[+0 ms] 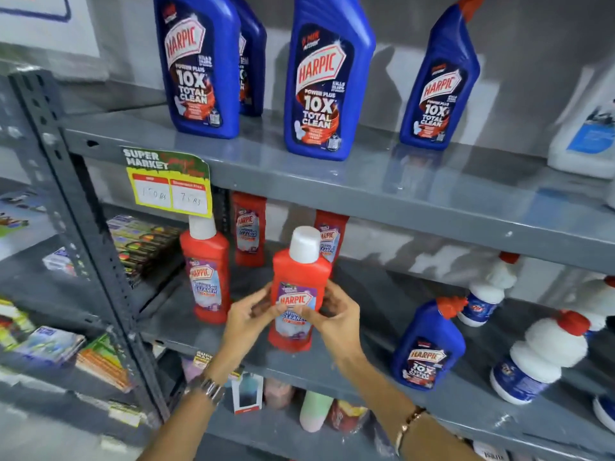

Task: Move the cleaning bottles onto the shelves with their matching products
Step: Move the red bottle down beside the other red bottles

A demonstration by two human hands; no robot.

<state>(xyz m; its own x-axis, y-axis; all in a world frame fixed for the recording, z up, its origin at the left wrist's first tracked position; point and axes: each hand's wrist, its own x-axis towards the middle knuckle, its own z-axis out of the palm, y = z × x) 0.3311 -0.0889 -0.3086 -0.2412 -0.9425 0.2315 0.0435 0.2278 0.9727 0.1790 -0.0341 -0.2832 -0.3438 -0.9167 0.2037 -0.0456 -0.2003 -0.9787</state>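
Observation:
A red Harpic bottle with a white cap (299, 277) stands upright at the front of the middle shelf (366, 371), held from both sides by my left hand (249, 319) and my right hand (336, 316). Another red bottle (206, 271) stands to its left, and two more (249, 227) stand behind. Several blue Harpic bottles (327, 81) line the top shelf (399, 191). One blue Harpic bottle (427, 347) stands on the middle shelf to the right, next to white bottles with red caps (539, 357).
A yellow and green price tag (169, 184) hangs from the top shelf's edge. A grey upright post (83, 227) separates this rack from a left rack with boxed goods (143, 244). A white bottle (585, 134) stands far right on top. Small items fill the bottom shelf (316, 410).

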